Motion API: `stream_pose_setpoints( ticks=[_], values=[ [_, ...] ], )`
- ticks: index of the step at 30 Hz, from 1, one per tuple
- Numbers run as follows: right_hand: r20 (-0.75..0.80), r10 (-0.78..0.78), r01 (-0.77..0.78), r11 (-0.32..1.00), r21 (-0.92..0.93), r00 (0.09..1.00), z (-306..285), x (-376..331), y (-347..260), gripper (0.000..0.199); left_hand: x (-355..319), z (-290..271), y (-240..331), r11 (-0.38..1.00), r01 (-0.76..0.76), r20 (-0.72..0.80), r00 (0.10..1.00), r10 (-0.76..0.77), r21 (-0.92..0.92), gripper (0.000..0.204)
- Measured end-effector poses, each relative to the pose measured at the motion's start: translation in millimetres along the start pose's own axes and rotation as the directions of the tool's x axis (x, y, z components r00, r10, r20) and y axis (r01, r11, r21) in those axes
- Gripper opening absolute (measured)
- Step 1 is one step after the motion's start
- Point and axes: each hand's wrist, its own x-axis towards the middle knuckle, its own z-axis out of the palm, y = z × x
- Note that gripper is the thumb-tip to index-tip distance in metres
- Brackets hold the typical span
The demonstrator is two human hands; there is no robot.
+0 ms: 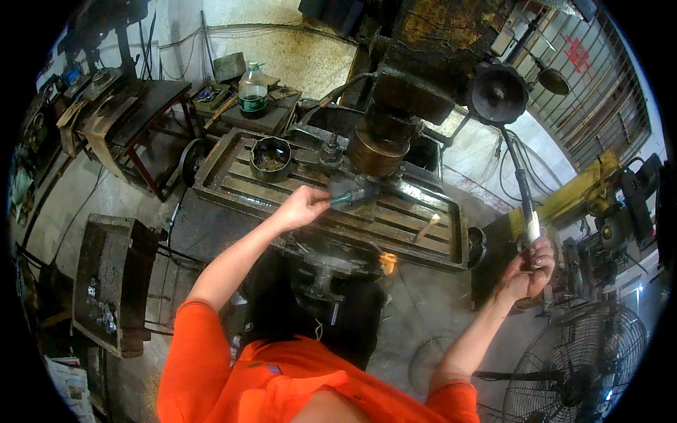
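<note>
My left hand [305, 206] is closed round the green handle of a brush [341, 199]. Its dark, blurred tip reaches under the round brown spindle head [379, 149] of a large machine. My right hand [527, 271] wraps round the pale grip of a long lever [532, 227], which runs up to a dark round hub [497, 94]. Below the spindle lies the slotted machine table [310, 224], wet and grimy. On its left part sits a round pan [271, 166] with dark liquid inside. A short pale-tipped stick [427, 227] lies on the right slots.
A bottle of dark liquid [253, 95] stands on a bench behind the table. An orange piece [386, 264] is at the table's front edge. A metal bin [106, 296] stands at the left, a caged fan [571, 370] at the lower right, and a yellow machine arm [564, 194] beyond.
</note>
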Motion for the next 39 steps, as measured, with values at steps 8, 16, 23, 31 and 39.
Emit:
stream_pose_setpoints(
  ticks=[8,16,23,31,39],
  values=[
    [-0.022,-0.020,0.021,0.999,0.035,1.000,-2.5,-15.3,7.2,0.023,-7.1,-4.9,6.2,0.999,-0.042,-0.014,0.999,0.042,0.012,0.029],
    [0.036,-0.023,0.020,0.997,0.070,0.999,-4.5,-8.8,9.9,0.030,-5.7,-10.7,11.0,0.980,-0.093,-0.034,0.994,0.101,0.176,0.034],
    [0.051,0.014,-0.012,0.999,-0.035,0.999,-6.4,2.2,-0.3,0.033,-15.6,-9.8,20.8,0.930,-0.152,-0.073,0.980,0.186,0.336,0.032],
    [0.081,0.009,-0.004,0.998,-0.061,0.997,-3.6,18.5,-11.7,0.036,-11.6,4.1,18.8,0.832,-0.238,-0.059,0.950,0.306,0.501,0.026],
    [0.001,0.007,-0.007,0.998,-0.063,1.000,6.5,36.1,-18.6,0.042,-3.0,7.0,10.0,0.811,-0.184,-0.092,0.956,0.280,0.555,0.032]
  ],
)
